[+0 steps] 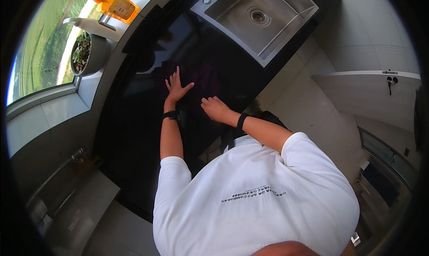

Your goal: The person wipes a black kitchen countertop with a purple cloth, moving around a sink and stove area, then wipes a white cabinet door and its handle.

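Note:
My left hand [176,88] is over the glossy black countertop [134,135], its fingers spread and nothing in them. To its right, near the counter's front edge, my right hand [216,109] has its fingers curled downward. Its palm side is hidden, so I cannot tell whether it grips anything. A dim purple patch [204,76] shows on the black surface beyond both hands; whether it is a dark cloth or a reflection is unclear. Each wrist wears a black band.
A stainless steel sink [234,16] is set into the counter's far right. Along the windowsill stand a potted succulent [92,55], a white spray bottle [100,28] and an orange pump bottle [117,6]. A pipe [57,174] runs along the left wall.

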{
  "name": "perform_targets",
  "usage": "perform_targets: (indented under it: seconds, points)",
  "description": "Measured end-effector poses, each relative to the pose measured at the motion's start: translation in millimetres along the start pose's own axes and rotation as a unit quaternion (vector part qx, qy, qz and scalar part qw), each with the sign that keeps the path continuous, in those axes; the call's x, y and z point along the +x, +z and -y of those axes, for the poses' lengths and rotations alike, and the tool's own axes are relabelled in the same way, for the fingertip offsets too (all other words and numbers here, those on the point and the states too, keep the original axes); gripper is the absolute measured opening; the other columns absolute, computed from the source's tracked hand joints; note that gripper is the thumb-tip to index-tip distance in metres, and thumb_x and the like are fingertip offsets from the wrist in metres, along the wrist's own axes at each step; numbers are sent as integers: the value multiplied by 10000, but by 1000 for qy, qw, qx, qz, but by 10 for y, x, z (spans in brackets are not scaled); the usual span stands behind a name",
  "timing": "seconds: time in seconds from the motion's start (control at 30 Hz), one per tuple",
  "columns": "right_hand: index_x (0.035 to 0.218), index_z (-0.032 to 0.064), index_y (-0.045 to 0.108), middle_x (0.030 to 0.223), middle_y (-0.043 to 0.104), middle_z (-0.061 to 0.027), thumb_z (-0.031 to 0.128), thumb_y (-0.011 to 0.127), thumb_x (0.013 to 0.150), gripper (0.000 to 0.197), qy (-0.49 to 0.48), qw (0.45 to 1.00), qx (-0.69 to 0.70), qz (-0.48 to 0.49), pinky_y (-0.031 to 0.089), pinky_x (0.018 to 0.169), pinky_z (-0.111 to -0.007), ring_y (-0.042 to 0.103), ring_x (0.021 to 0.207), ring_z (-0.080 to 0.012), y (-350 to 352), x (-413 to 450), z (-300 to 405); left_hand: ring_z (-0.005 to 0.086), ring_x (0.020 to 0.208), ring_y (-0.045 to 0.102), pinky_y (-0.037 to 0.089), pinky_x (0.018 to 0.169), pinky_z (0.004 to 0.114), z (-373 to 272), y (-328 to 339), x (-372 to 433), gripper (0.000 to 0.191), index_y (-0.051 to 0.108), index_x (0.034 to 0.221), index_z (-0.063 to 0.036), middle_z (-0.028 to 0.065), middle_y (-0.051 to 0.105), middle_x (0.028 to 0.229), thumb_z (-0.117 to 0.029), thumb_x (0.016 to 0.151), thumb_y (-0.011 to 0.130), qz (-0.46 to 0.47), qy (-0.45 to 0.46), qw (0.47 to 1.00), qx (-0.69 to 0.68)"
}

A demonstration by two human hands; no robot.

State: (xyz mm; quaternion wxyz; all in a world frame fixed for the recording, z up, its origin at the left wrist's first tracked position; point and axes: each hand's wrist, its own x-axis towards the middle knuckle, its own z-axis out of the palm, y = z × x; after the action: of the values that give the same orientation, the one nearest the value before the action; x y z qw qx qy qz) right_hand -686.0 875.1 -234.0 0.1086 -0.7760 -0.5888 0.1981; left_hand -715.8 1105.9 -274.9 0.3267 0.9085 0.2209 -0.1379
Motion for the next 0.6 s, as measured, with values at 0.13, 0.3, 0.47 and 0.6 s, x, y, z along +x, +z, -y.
perform_targets:
  seconds: [0.13, 0.3, 0.47, 0.6]
  points:
    - [1040, 73, 612, 1011, 578, -79, 56, 669, 750, 296, -55, 996, 70, -32, 461, 778, -367, 600, 920, -231, 133, -202, -298, 427, 1474, 13, -85, 1140, 597, -200, 196, -434, 1306, -79, 1542, -72, 249, 83, 1587, -689, 696, 702, 79, 0, 992, 102]
    - [1166, 91, 582, 999, 589, -59, 86, 633, 803, 367, -64, 992, 89, -57, 456, 795, -372, 603, 933, -218, 76, -704, -843, 436, 1468, 38, -68, 1131, 621, -735, 697, -723, 1247, -12, 1522, 35, 254, 108, 1581, -715, 754, 624, 111, 15, 979, 169]
    - [1102, 120, 639, 962, 572, -44, 105, 632, 802, 300, -78, 988, 56, -121, 442, 783, -354, 587, 908, -202, -93, -1270, -1594, 432, 1433, 167, 21, 1122, 655, -1435, 1355, -572, 913, 155, 1495, 70, 247, 202, 1551, -576, 929, 468, 77, 99, 970, 208]
    - [998, 126, 689, 949, 553, -41, 94, 660, 758, 245, -51, 991, 26, -122, 446, 811, -351, 568, 933, -204, -286, -1703, -2292, 414, 1388, 282, 122, 1135, 617, -2128, 1746, -290, 700, 289, 1432, 86, 256, 303, 1501, -417, 976, 461, 30, 205, 958, 198]
